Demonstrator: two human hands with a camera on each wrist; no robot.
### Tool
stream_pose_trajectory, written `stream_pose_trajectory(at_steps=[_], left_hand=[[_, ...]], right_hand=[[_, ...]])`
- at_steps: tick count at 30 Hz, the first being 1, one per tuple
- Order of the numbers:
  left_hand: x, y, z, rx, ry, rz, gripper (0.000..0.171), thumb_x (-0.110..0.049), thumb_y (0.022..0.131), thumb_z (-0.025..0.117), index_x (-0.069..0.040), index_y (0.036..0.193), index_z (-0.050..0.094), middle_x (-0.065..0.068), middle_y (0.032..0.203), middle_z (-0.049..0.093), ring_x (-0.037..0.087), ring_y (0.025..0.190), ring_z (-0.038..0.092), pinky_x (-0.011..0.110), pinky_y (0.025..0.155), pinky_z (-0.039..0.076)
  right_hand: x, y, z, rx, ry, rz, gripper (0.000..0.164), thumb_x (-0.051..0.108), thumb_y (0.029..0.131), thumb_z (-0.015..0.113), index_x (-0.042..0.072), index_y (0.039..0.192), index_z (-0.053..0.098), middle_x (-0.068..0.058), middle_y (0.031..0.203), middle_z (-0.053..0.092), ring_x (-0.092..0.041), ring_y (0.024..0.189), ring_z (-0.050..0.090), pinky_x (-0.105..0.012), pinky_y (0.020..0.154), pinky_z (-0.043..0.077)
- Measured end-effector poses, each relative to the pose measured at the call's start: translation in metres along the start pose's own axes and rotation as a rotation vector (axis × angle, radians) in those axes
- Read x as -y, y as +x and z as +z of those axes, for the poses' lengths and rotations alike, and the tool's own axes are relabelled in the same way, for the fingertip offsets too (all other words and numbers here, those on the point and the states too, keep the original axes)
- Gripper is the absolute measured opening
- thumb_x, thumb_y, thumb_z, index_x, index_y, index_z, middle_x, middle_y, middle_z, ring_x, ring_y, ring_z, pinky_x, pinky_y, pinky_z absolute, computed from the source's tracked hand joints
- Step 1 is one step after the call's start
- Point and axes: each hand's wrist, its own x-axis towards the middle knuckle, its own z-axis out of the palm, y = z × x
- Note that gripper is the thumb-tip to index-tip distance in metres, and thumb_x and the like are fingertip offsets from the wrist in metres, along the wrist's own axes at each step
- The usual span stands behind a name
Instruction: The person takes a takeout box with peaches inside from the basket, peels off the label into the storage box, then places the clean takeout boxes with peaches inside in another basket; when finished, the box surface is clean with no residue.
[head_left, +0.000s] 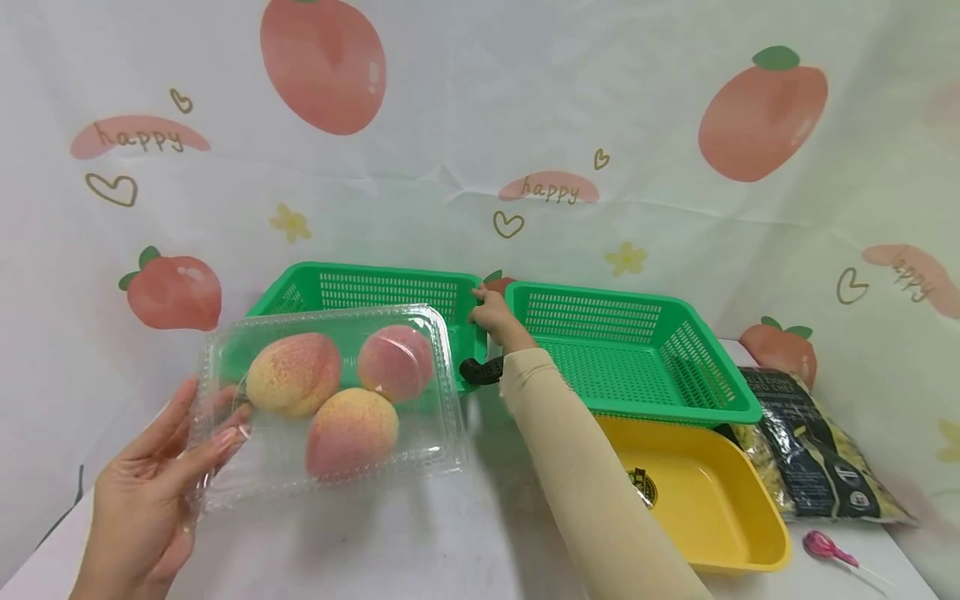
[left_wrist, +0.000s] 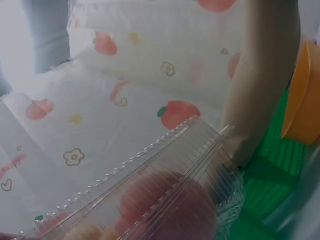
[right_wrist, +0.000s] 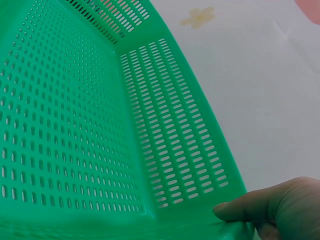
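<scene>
In the head view my left hand (head_left: 146, 492) holds a clear plastic clamshell box (head_left: 442, 417) by its left side, thumb on the near face. Three peaches (head_left: 352, 433) show through it, red and yellow. The box is raised, tilted toward me, and overlaps the left green basket (head_left: 390, 287). My right hand (head_left: 498, 317) grips that basket's rim at the back right corner. Its thumb lies over the rim in the right wrist view, where the slotted basket (right_wrist: 75, 125) shows nothing inside. The left wrist view has the box (left_wrist: 165, 155) close up, with a peach (left_wrist: 165, 205) behind its ridged wall.
A second green basket (head_left: 600, 367) stands to the right, behind a yellow tub (head_left: 720, 500) with a dark label. Farther right lie a black-and-clear food bag (head_left: 810, 450) and a pink lollipop (head_left: 825, 546). A peach-print cloth (head_left: 450, 100) hangs behind the white table (head_left: 420, 542).
</scene>
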Motion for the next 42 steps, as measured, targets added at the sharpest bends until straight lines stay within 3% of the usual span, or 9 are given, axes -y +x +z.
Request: stream_pose_trajectory(at_steps=[7, 13, 17, 20, 23, 27, 32, 38, 42], left_hand=[[-0.016, 0.043, 0.017, 0.08, -0.015, -0.024, 0.059, 0.022, 0.084, 0.047, -0.011, 0.132, 0.051, 0.011, 0.104, 0.071, 0.025, 0.086, 0.071, 0.03, 0.072, 0.055], [-0.025, 0.072, 0.03, 0.048, 0.091, -0.066, 0.058, 0.016, 0.083, 0.055, -0.017, 0.13, 0.055, 0.002, 0.112, 0.069, 0.018, 0.079, 0.072, 0.025, 0.068, 0.055], [-0.03, 0.1, 0.036, 0.014, 0.205, -0.099, 0.057, 0.01, 0.083, 0.061, -0.023, 0.13, 0.055, -0.001, 0.154, 0.025, 0.01, 0.077, 0.071, 0.013, 0.059, 0.053], [-0.034, 0.123, 0.041, -0.008, 0.334, -0.141, 0.059, 0.001, 0.082, 0.067, -0.027, 0.131, 0.053, -0.003, 0.157, -0.007, 0.004, 0.073, 0.07, 0.007, 0.043, 0.032], [-0.035, 0.144, 0.043, 0.004, 0.425, -0.215, 0.063, -0.007, 0.08, 0.071, -0.031, 0.134, 0.049, -0.007, 0.15, 0.031, 0.003, 0.071, 0.07, 0.018, 0.039, 0.017], [-0.03, 0.167, 0.042, 0.022, 0.425, -0.294, 0.07, -0.006, 0.081, 0.07, -0.03, 0.139, 0.041, -0.007, 0.119, 0.056, 0.005, 0.07, 0.07, 0.015, 0.038, 0.026], [-0.016, 0.181, 0.039, 0.001, 0.493, -0.344, 0.07, -0.005, 0.085, 0.065, -0.03, 0.143, 0.034, 0.0, 0.153, 0.026, 0.001, 0.068, 0.068, 0.013, 0.039, 0.03], [-0.005, 0.195, 0.037, 0.059, 0.599, -0.398, 0.069, -0.006, 0.089, 0.06, -0.026, 0.146, 0.028, 0.012, 0.157, 0.008, -0.004, 0.074, 0.067, 0.012, 0.042, 0.035], [0.001, 0.206, 0.037, 0.096, 0.694, -0.411, 0.065, -0.007, 0.091, 0.056, -0.024, 0.147, 0.027, 0.015, 0.156, 0.008, -0.006, 0.075, 0.066, 0.01, 0.047, 0.041]], right_hand=[[0.0, 0.002, 0.0, -0.001, 0.004, -0.003, 0.066, -0.011, 0.09, 0.042, 0.01, 0.149, 0.02, 0.003, 0.159, 0.0, -0.024, 0.146, -0.002, -0.032, 0.07, 0.029], [0.0, 0.002, 0.0, -0.013, -0.012, 0.001, 0.067, -0.011, 0.089, 0.043, 0.009, 0.149, 0.021, 0.003, 0.159, 0.002, -0.023, 0.146, 0.0, -0.03, 0.066, 0.03], [0.001, 0.003, 0.0, -0.021, -0.009, -0.003, 0.068, -0.012, 0.088, 0.043, 0.009, 0.149, 0.021, 0.002, 0.159, 0.002, -0.022, 0.146, 0.003, -0.028, 0.06, 0.028], [0.002, 0.002, -0.001, -0.009, 0.008, -0.001, 0.068, -0.013, 0.088, 0.043, 0.009, 0.149, 0.02, 0.002, 0.159, 0.001, -0.022, 0.146, 0.001, -0.029, 0.061, 0.029], [0.002, -0.001, -0.001, 0.002, 0.008, -0.004, 0.066, -0.011, 0.09, 0.042, 0.008, 0.149, 0.02, 0.001, 0.159, 0.001, -0.024, 0.146, 0.0, -0.03, 0.068, 0.033], [0.007, -0.008, 0.0, 0.016, 0.021, 0.008, 0.064, -0.011, 0.091, 0.041, 0.007, 0.149, 0.019, 0.0, 0.159, 0.001, -0.025, 0.146, 0.001, -0.034, 0.073, 0.032], [-0.003, 0.002, 0.004, -0.009, 0.005, 0.003, 0.066, -0.011, 0.09, 0.043, 0.01, 0.148, 0.022, 0.003, 0.159, 0.003, -0.023, 0.146, 0.003, -0.035, 0.074, 0.033], [-0.018, 0.019, 0.004, -0.03, -0.02, -0.028, 0.067, -0.008, 0.089, 0.046, 0.015, 0.148, 0.025, 0.008, 0.158, 0.005, -0.021, 0.146, 0.003, -0.034, 0.076, 0.035], [-0.004, 0.009, 0.002, -0.022, -0.01, 0.001, 0.066, -0.01, 0.09, 0.044, 0.012, 0.148, 0.023, 0.006, 0.159, 0.004, -0.022, 0.146, 0.002, -0.035, 0.077, 0.034]])
